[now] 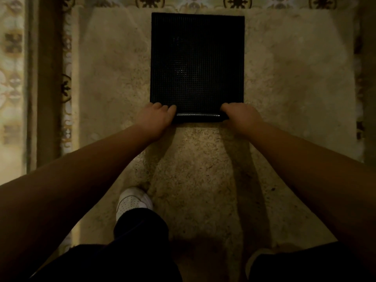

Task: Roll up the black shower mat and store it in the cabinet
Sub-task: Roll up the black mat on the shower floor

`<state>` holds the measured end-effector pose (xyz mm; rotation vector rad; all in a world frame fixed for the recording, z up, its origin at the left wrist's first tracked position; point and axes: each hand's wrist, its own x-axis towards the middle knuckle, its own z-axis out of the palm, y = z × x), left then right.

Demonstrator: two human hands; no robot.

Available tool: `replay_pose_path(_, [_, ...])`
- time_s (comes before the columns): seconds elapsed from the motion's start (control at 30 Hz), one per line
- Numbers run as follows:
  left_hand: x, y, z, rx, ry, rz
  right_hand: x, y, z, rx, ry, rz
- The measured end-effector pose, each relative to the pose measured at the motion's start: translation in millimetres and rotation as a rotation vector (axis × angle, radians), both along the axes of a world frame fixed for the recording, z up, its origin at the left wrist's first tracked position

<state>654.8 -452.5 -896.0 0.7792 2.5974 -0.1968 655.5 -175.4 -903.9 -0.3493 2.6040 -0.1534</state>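
Note:
The black shower mat (197,60) lies flat on the beige stone floor, a gridded rectangle reaching away from me. Its near edge is curled into a short, tight roll (198,117) with a glossy underside showing. My left hand (156,117) grips the left end of that roll, fingers curled over its top. My right hand (240,116) grips the right end the same way. No cabinet is in view.
The stone floor (203,180) is dim, bordered by patterned tiles (67,88) on the left and along the far edge. A wall or door frame (46,78) rises at the left. My white shoe (132,200) and dark trouser legs are below.

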Motion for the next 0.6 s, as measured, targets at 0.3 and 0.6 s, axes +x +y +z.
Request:
replay_pose_path(0.3, [4,-10,-1,0.106,-0.083,-0.037,-10,1,8,-0.052,-0.276,-0.052])
replay_pose_path(0.6, [4,-7,1,0.035,-0.023,0.05,-19,-1,9,-0.063,-0.264,-0.112])
